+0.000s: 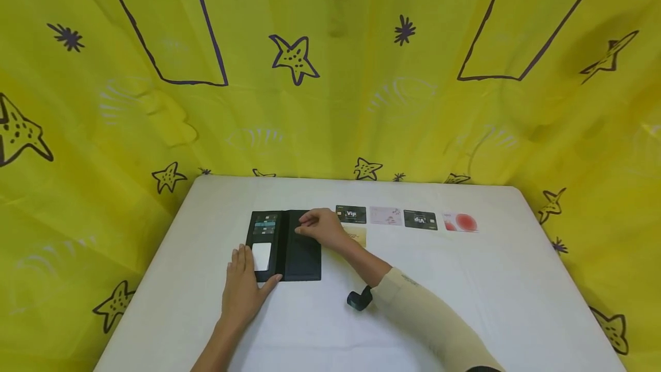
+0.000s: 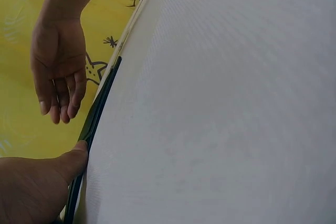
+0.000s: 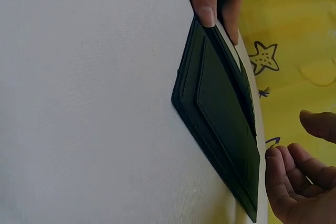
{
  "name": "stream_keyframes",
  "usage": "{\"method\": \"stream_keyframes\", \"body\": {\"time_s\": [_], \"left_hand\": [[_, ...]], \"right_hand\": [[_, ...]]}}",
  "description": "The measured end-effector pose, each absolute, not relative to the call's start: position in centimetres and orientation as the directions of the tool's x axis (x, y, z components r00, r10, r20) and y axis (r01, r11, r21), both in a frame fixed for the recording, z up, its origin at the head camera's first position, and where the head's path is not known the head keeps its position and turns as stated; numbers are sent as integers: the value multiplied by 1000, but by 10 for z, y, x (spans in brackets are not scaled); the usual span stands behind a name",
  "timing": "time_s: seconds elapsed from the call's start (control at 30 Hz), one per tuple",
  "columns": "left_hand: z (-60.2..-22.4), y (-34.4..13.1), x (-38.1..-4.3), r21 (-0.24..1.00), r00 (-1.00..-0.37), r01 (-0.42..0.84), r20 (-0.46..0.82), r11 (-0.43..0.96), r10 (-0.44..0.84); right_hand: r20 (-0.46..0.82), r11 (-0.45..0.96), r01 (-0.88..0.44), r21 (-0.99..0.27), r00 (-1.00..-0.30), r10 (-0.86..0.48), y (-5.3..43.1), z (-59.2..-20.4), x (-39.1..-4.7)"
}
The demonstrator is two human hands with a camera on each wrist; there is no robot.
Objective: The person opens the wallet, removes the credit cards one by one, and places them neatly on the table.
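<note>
A black bifold wallet (image 1: 303, 260) lies opened flat on the white table. Its left panel has several card slots (image 1: 265, 225) in the upper part and a white card (image 1: 261, 256) below. My left hand (image 1: 244, 286) rests along the wallet's left edge with straight fingers, the thumb on the lower edge near the fold. Over the right panel hovers my right hand (image 1: 325, 229), its fingers loosely bent and the thumb apart from them. In the right wrist view nothing shows between the right hand's thumb and fingers (image 3: 286, 174).
To the right of the wallet runs a row: a black Vip card (image 1: 352, 214), a pale pink card (image 1: 385, 216), an upside-down black Vip card (image 1: 420, 220) and a red-circle card (image 1: 461, 222). A gold card (image 1: 357, 235) is partly behind my right wrist. Yellow patterned cloth (image 1: 330, 102) surrounds the table.
</note>
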State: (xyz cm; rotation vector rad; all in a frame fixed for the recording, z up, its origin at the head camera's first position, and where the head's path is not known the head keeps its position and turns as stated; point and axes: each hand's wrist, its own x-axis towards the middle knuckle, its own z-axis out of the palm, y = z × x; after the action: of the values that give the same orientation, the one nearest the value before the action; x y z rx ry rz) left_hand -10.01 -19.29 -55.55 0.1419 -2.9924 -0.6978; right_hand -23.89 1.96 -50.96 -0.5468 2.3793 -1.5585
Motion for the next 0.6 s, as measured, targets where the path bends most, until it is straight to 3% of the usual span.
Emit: {"method": "stream_keyframes", "body": {"time_s": [0.6], "left_hand": [[-556, -193, -100, 426, -992, -73, 61, 902, -109]], "right_hand": [[-33, 359, -149, -921, -891, -453, -21, -516, -240]]}}
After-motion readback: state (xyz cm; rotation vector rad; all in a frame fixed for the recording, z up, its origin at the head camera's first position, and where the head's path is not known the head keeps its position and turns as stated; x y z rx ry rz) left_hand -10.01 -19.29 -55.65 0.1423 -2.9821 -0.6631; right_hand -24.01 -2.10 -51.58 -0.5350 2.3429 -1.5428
